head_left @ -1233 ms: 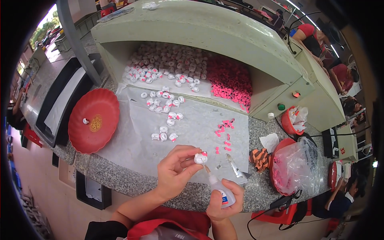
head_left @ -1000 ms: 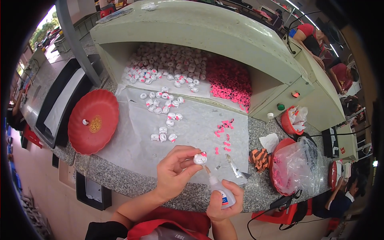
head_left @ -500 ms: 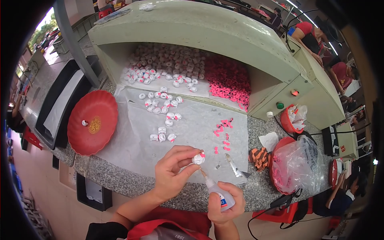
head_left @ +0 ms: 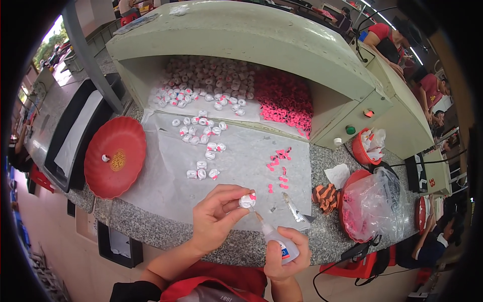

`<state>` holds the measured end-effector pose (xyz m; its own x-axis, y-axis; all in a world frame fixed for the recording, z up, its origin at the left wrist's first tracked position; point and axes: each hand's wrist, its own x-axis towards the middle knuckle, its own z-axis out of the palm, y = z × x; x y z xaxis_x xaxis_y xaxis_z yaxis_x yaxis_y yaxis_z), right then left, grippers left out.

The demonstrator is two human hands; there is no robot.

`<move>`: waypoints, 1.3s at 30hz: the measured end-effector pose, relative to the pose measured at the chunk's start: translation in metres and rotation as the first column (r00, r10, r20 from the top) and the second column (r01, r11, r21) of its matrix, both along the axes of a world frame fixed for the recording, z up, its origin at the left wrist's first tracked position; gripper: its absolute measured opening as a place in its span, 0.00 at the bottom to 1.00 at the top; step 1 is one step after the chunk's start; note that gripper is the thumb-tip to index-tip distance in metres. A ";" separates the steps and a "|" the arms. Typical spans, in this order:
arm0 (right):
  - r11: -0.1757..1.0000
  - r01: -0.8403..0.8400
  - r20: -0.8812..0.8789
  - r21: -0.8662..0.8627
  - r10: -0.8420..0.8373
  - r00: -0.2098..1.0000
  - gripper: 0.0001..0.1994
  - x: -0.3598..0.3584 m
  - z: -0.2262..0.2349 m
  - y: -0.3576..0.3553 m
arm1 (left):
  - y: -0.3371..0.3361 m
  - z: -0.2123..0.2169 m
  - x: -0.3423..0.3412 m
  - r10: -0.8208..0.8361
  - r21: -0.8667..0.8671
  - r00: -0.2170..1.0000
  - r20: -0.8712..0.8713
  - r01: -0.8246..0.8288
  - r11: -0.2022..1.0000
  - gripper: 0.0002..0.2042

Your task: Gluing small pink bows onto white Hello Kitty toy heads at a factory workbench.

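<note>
Between the thumb and fingers of my left hand (head_left: 216, 214) is a small white rounded piece (head_left: 247, 201) with a pink patch on its upper right side. My right hand (head_left: 287, 259) is wrapped round a translucent glue bottle (head_left: 276, 241), tilted up to the left. Its thin brownish nozzle (head_left: 259, 216) points at the white piece, just below it; whether they touch I cannot tell. Beyond my hands, several similar white pieces (head_left: 206, 138) stand on a white sheet (head_left: 241, 166). Small pink pieces (head_left: 278, 160) lie on the sheet's right part.
A pale green metal cabinet (head_left: 241, 40) arches over piled white pieces and a heap of pink pieces (head_left: 282, 103). A red scalloped plate (head_left: 132, 166) holding one white piece sits left. At right are a silver tube (head_left: 294, 209), a striped cloth (head_left: 326, 198) and a plastic-covered red basin (head_left: 347, 201).
The nozzle tip has drawn slightly down and away from the white piece, leaving a wider gap. Both hands keep their grips, and the white piece has turned a little.
</note>
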<state>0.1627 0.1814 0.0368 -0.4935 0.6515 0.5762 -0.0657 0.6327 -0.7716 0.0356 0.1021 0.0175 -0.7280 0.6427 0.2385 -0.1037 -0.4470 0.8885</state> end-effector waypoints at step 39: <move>1.000 0.024 -0.004 -0.013 -0.024 1.000 0.12 0.001 0.000 0.001 | -0.003 -0.003 -0.005 -0.135 0.085 0.951 0.279 0.116 0.990 0.18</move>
